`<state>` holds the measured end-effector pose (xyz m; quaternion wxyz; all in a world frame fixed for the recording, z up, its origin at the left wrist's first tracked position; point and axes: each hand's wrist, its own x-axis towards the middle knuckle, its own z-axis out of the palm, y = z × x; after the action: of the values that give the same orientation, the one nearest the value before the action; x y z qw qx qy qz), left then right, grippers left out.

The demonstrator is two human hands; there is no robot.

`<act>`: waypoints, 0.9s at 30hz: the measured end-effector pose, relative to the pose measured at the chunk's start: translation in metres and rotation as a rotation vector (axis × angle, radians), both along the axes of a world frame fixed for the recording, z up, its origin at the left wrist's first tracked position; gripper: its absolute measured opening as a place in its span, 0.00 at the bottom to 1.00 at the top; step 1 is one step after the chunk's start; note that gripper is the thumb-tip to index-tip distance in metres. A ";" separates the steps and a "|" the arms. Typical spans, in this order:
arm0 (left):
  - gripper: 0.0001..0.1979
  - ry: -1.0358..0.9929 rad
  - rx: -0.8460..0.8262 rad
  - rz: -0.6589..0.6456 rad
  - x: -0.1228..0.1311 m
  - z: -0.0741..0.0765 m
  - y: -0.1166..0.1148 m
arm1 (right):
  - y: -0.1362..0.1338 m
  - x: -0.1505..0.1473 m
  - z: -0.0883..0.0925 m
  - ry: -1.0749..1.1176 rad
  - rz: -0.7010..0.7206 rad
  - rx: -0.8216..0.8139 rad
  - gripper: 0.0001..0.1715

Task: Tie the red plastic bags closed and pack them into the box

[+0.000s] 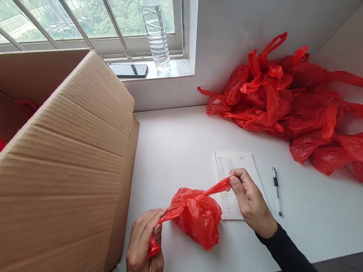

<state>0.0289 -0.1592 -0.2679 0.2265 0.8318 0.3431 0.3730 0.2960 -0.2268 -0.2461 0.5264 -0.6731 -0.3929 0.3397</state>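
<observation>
A red plastic bag (196,217) sits on the white table, its neck crossed or knotted at the top and its contents hidden. My left hand (146,245) is closed around one bag handle, whose loose end hangs below the fingers. My right hand (248,199) pinches the other handle between thumb and fingers, above a notepad (236,162) with handwritten columns. Both handles are stretched outward from the bag's middle. To the right of the notepad lies a pen (277,191).
An open cardboard box (81,152) with red bags inside stands at the left. Several tied red bags (287,94) are heaped against the wall at the back right. A water bottle (156,36) and a phone (128,70) rest on the windowsill. The white table (168,143) has its front edge near me.
</observation>
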 end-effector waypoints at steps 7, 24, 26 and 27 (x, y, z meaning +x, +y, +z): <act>0.22 0.063 -0.015 -0.078 -0.002 -0.006 0.003 | -0.009 0.002 -0.012 0.310 -0.049 0.053 0.14; 0.33 0.601 0.290 -0.236 0.062 -0.045 -0.012 | -0.028 -0.063 -0.074 -0.690 0.309 0.126 0.41; 0.33 0.605 0.291 -0.237 0.062 -0.045 -0.012 | -0.027 -0.063 -0.075 -0.717 0.313 0.108 0.41; 0.33 0.610 0.290 -0.239 0.062 -0.046 -0.012 | -0.026 -0.063 -0.075 -0.722 0.314 0.106 0.41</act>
<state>0.0909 -0.1711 -0.3140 0.0354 0.9626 0.2388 0.1232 0.2327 -0.2533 -0.3213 0.3301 -0.6530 -0.6678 0.1366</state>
